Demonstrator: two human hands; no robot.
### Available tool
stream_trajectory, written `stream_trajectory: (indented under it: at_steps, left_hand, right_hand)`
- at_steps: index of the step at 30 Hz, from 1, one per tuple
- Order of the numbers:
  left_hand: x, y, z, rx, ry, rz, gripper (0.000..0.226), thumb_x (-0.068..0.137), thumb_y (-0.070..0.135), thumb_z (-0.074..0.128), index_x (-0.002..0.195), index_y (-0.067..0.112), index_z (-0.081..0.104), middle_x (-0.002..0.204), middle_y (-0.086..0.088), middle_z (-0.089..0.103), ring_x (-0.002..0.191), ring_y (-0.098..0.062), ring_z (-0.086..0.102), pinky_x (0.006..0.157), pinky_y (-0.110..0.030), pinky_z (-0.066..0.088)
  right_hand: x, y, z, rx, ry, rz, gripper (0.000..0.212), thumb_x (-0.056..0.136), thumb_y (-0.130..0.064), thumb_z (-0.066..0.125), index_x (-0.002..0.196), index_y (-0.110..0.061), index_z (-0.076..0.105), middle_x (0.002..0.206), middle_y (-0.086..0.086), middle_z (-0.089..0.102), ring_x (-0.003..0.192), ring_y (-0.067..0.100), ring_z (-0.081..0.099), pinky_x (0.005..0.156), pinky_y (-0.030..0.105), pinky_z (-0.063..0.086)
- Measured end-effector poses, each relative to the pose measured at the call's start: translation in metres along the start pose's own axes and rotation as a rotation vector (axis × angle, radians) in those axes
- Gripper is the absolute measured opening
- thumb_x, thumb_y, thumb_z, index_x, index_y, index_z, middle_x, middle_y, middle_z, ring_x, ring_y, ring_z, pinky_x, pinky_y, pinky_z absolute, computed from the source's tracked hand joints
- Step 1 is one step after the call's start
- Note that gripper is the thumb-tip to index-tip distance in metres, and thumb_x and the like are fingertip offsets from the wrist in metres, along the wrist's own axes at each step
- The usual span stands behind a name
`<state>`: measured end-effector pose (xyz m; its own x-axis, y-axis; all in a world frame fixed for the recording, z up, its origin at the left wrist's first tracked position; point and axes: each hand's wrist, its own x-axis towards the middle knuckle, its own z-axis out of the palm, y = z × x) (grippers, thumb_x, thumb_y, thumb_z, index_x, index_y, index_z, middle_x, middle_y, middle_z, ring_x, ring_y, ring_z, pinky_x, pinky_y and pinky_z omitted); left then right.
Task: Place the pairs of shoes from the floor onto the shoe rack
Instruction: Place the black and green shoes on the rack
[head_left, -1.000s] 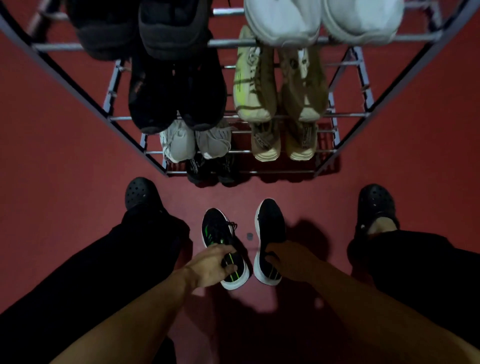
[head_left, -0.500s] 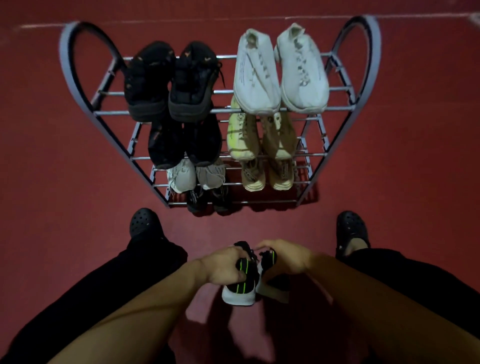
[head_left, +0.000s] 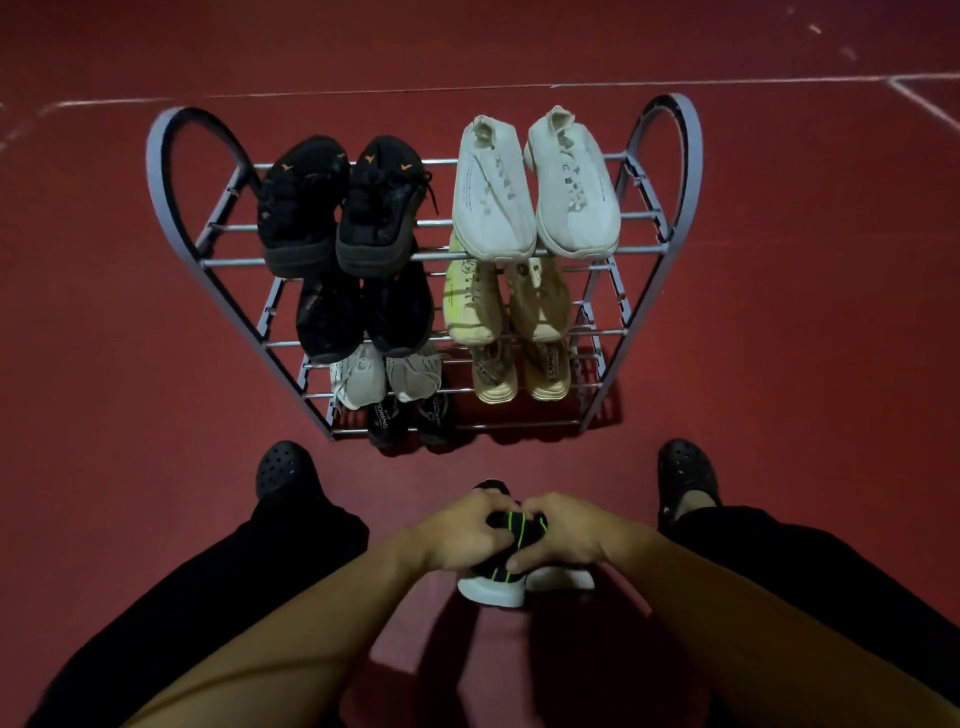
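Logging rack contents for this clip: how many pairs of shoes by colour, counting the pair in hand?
Black pairs on the shoe rack: 3
White pairs: 2
Yellow or tan pairs: 2
Black and green pair, held by left hand and right hand: 1
Total: 8 pairs

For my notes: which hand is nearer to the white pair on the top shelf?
Right. The right hand sits below the white pair; the left hand is further left.
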<state>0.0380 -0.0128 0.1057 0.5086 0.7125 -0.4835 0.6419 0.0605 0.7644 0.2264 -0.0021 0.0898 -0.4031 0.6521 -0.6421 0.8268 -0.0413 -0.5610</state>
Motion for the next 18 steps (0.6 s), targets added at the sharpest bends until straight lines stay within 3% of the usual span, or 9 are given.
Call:
stream_trajectory:
  at_steps: [3, 5, 8, 12, 14, 16, 18]
  left_hand:
    - [0.001, -0.008, -0.001, -0.275, 0.106, -0.077, 0.029, 0.084, 0.014, 0.051, 0.107, 0.019, 0.067, 0.102, -0.003, 0.070, 0.091, -0.007, 0.061, 0.081, -0.020, 0.048]
    - [0.003, -0.013, -0.003, -0.447, 0.228, -0.139, 0.027, 0.095, 0.007, 0.050, 0.117, 0.014, 0.064, 0.104, 0.000, 0.067, 0.093, -0.010, 0.060, 0.079, -0.019, 0.047]
    - [0.003, -0.013, -0.001, -0.605, 0.365, -0.410, 0.020, 0.102, 0.020, 0.049, 0.121, 0.015, 0.054, 0.096, 0.003, 0.057, 0.082, -0.010, 0.054, 0.071, -0.025, 0.045]
    - [0.004, -0.013, 0.018, -0.784, 0.155, -0.776, 0.025, 0.100, 0.044, 0.047, 0.110, 0.020, 0.046, 0.103, -0.003, 0.051, 0.102, -0.029, 0.056, 0.077, -0.044, 0.055]
    - [0.012, -0.014, 0.030, -1.028, 0.087, -0.778, 0.032, 0.101, 0.041, 0.050, 0.101, 0.010, 0.055, 0.100, -0.012, 0.058, 0.099, -0.033, 0.064, 0.077, -0.045, 0.060]
    - [0.024, -0.012, 0.040, -1.339, 0.092, -0.717, 0.034, 0.104, 0.032, 0.049, 0.103, 0.001, 0.062, 0.089, -0.020, 0.072, 0.080, -0.032, 0.074, 0.062, -0.039, 0.063]
    - [0.039, -0.012, 0.049, -1.566, 0.160, -0.664, 0.032, 0.105, 0.018, 0.046, 0.112, -0.010, 0.060, 0.081, -0.027, 0.073, 0.067, -0.034, 0.074, 0.052, -0.039, 0.062]
  right_hand:
    - [0.000, -0.002, 0.002, -0.115, 0.102, 0.005, 0.038, 0.064, -0.045, 0.085, 0.075, -0.025, 0.056, 0.075, -0.009, 0.055, 0.066, 0.009, 0.051, 0.055, 0.026, 0.035]
    - [0.001, -0.002, 0.004, -0.260, 0.171, 0.018, 0.042, 0.064, -0.052, 0.082, 0.088, -0.025, 0.061, 0.091, -0.003, 0.051, 0.085, 0.016, 0.051, 0.064, 0.030, 0.036]
    - [0.005, 0.006, 0.013, -0.337, 0.250, 0.078, 0.056, 0.067, -0.056, 0.077, 0.110, -0.024, 0.063, 0.109, -0.001, 0.046, 0.110, 0.021, 0.047, 0.081, 0.033, 0.043]
    - [0.012, 0.018, 0.022, -0.367, 0.366, 0.095, 0.056, 0.075, -0.056, 0.071, 0.117, -0.021, 0.061, 0.126, 0.006, 0.043, 0.120, 0.028, 0.040, 0.095, 0.042, 0.047]
    - [0.018, 0.023, 0.024, -0.375, 0.418, 0.106, 0.055, 0.080, -0.053, 0.070, 0.121, -0.017, 0.059, 0.130, 0.010, 0.040, 0.123, 0.030, 0.036, 0.097, 0.043, 0.046]
    - [0.025, 0.028, 0.025, -0.382, 0.493, 0.105, 0.053, 0.082, -0.049, 0.070, 0.121, -0.015, 0.061, 0.133, 0.012, 0.040, 0.124, 0.031, 0.036, 0.098, 0.041, 0.045]
    - [0.035, 0.033, 0.029, -0.400, 0.598, 0.091, 0.047, 0.077, -0.047, 0.077, 0.108, -0.013, 0.067, 0.122, 0.014, 0.048, 0.115, 0.031, 0.046, 0.091, 0.038, 0.049]
